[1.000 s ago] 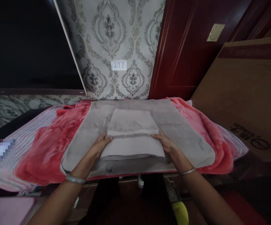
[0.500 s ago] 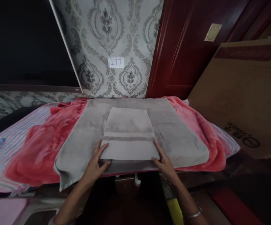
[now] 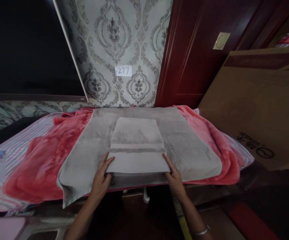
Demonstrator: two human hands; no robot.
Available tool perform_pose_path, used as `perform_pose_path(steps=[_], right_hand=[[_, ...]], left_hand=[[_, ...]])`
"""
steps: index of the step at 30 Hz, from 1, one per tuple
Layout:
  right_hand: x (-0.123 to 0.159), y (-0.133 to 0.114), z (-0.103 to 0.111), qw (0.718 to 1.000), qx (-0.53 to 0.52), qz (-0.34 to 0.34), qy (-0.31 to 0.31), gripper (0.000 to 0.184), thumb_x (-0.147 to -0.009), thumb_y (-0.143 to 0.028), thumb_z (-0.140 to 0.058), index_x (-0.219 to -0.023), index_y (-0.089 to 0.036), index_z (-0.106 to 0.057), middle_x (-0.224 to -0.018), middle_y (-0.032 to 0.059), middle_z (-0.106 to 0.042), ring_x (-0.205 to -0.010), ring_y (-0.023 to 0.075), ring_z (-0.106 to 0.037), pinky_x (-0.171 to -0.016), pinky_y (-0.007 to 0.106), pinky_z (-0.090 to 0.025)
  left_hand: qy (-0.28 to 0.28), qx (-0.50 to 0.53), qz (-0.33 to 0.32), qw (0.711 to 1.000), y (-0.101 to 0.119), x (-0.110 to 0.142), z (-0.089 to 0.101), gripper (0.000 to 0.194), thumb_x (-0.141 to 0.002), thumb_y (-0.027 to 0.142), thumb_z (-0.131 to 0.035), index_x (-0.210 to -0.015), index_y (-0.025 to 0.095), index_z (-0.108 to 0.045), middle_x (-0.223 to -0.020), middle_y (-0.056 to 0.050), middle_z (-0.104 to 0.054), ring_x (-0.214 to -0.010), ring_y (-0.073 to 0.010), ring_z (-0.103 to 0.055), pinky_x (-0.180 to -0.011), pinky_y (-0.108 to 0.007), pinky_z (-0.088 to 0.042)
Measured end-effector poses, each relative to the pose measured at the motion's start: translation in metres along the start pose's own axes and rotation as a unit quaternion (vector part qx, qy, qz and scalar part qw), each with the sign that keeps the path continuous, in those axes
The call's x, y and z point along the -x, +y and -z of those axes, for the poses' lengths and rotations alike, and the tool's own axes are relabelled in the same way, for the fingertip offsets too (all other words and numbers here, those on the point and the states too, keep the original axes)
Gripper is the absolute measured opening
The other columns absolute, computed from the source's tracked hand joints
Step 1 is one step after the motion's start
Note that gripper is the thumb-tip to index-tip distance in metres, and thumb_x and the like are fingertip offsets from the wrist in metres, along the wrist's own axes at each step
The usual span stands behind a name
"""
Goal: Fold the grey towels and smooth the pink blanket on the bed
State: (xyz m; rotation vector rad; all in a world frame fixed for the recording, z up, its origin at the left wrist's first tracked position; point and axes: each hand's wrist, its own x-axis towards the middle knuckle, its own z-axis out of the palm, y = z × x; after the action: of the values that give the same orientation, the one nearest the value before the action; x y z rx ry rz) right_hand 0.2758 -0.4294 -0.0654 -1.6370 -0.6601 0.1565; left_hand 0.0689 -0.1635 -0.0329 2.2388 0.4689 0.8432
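A folded light grey towel [image 3: 136, 145] with a darker stripe lies on top of a larger grey towel [image 3: 189, 143] spread flat. My left hand [image 3: 102, 178] rests at the folded towel's near left corner, fingers stretched out beside its edge. My right hand [image 3: 173, 175] sits at the near right corner, fingers extended along that edge, thumb tucked at the front. Neither hand lifts the cloth; both lie flat against it.
Beneath the towels is a pink fleece blanket [image 3: 44, 156] over a striped sheet [image 3: 17, 146]. A large cardboard box [image 3: 261, 106] leans at the right, a dark red door [image 3: 191, 53] stands behind, patterned wallpaper bears a label "277" [image 3: 123, 70], and a dark screen [image 3: 27, 46] fills the left.
Both hands slid from the folded towel's sides back to its near corners, and the folded towel now lies flat and squared. The camera view shifted slightly.
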Motion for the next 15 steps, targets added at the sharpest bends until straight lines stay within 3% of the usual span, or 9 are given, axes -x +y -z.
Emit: perform_pose_path(steps=[7, 10, 15], right_hand=[[0.000, 0.005, -0.019, 0.995, 0.029, 0.017, 0.095, 0.078, -0.065, -0.016, -0.044, -0.141, -0.024, -0.060, -0.143, 0.0006, -0.060, -0.140, 0.0223, -0.048, -0.120, 0.042, -0.035], [-0.004, 0.007, -0.021, 0.993, 0.048, 0.032, 0.103, 0.082, -0.059, -0.014, -0.043, -0.137, -0.025, -0.064, -0.139, 0.0000, -0.063, -0.136, 0.0235, -0.052, -0.119, 0.044, -0.037], [-0.008, 0.010, -0.020, 0.992, 0.069, 0.047, 0.100, 0.083, -0.054, -0.013, -0.043, -0.132, -0.028, -0.068, -0.134, -0.0018, -0.066, -0.132, 0.0241, -0.056, -0.118, 0.046, -0.039]], left_hand=[[0.079, -0.073, 0.011, 0.994, 0.007, -0.007, -0.007, 0.056, -0.073, 0.009, -0.048, -0.124, 0.021, -0.068, -0.138, -0.011, -0.055, -0.131, -0.0277, -0.054, -0.110, -0.046, -0.046], [0.048, -0.141, 0.031, 0.988, 0.009, -0.013, -0.001, 0.062, -0.072, 0.009, -0.049, -0.131, 0.023, -0.065, -0.120, -0.009, -0.061, -0.112, -0.0263, -0.063, -0.094, -0.039, -0.054], [-0.024, -0.214, 0.047, 0.975, 0.005, -0.014, 0.005, 0.078, -0.068, 0.003, -0.046, -0.140, 0.030, -0.059, -0.100, -0.003, -0.068, -0.094, -0.0228, -0.067, -0.080, -0.032, -0.054]])
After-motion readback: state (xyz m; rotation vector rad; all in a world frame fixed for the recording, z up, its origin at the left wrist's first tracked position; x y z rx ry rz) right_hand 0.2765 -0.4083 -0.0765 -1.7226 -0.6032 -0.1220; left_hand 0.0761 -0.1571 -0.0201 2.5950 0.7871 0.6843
